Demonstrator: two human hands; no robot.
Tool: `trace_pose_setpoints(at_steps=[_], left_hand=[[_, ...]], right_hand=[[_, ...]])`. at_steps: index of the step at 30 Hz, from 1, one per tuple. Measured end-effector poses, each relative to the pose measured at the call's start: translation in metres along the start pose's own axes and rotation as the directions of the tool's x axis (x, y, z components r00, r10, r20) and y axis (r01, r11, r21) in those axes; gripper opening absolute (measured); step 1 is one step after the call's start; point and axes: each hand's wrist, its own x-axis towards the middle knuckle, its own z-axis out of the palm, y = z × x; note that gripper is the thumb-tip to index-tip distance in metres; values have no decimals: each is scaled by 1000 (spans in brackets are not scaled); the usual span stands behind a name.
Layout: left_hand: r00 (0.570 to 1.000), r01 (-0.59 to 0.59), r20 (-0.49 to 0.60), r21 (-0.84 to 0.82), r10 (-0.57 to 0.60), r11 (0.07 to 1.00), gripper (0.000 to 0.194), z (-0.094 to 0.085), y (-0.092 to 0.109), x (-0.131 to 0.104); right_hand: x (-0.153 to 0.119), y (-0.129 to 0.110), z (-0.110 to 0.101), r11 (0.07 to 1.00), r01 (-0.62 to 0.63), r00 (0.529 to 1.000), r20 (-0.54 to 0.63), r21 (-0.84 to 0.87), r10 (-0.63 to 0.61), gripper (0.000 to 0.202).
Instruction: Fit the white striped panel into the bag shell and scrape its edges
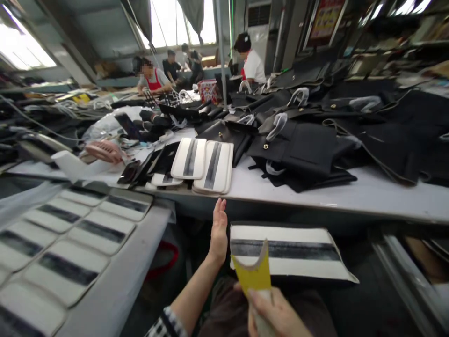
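My left hand (218, 231) is raised edge-on with flat fingers, holding nothing, just left of a white panel with a dark stripe (291, 255) that lies across my lap. My right hand (277, 313) grips a yellow scraper (253, 271) with a notched top, held upright in front of the panel's near edge. Two stacks of similar white striped panels (205, 164) sit on the table's near edge ahead of my left hand.
Several striped panels (70, 238) lie spread on a side table at left. Black bags and cut pieces (301, 150) cover the long white table (351, 194). A pink object (103, 150) lies at left. People work at the far end.
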Motion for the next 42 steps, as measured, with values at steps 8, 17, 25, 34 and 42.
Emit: trace_pose_setpoints(at_steps=[8,17,25,34,42], left_hand=[[932,295,-144,-227,-332,928,46,-34,-27,-74],[952,307,51,-158,-303,938,56,-20,-10,-59],[887,462,82,-117,-455,879,41,-23,3,-1],[900,436,-18,14,-435,900,30,-9,0,2],[839,524,157,23,-521,851,35,-28,1,13]], right_hand=[[89,-72,-127,676,-132,857,-426,-725,-290,55],[182,-87,-189,42,-271,801,-249,-962,-544,38],[102,-60,-220,127,-20,730,-101,-992,-676,41],[11,-18,-249,698,-229,606,-661,-679,-444,47],[0,-4,-245,956,-175,610,-788,-234,-81,49]])
